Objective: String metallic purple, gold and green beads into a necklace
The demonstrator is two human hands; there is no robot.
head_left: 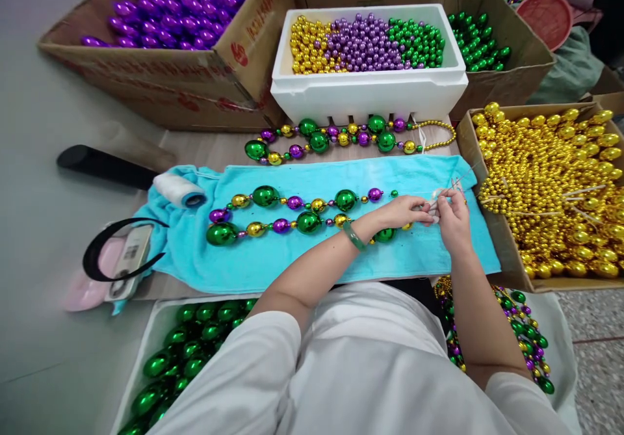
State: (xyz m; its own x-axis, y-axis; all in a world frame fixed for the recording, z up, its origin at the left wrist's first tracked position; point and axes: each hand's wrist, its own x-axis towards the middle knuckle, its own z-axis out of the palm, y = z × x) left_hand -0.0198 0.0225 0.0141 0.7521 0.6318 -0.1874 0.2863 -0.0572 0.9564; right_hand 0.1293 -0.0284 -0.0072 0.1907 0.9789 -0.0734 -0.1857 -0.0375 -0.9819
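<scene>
Over the right part of a turquoise towel (273,263), my two hands meet fingertip to fingertip. My left hand (407,212), with a green bangle at its wrist, pinches thin white thread. My right hand (454,217) is closed in a pinch on the same thread; a thin needle-like line rises past its fingers. Something small and whitish sits between the fingertips, too small to name. From there the thread runs left to a bead string (266,196) of green, gold and purple beads, laid in a long loop. My left forearm hides part of its lower strand.
Behind the towel lies another bead necklace (319,141). A white foam box (368,90) of small beads stands beyond it. Gold beads fill a carton (560,282) at right; purple ones fill another (166,84). A thread spool (178,190) lies at left.
</scene>
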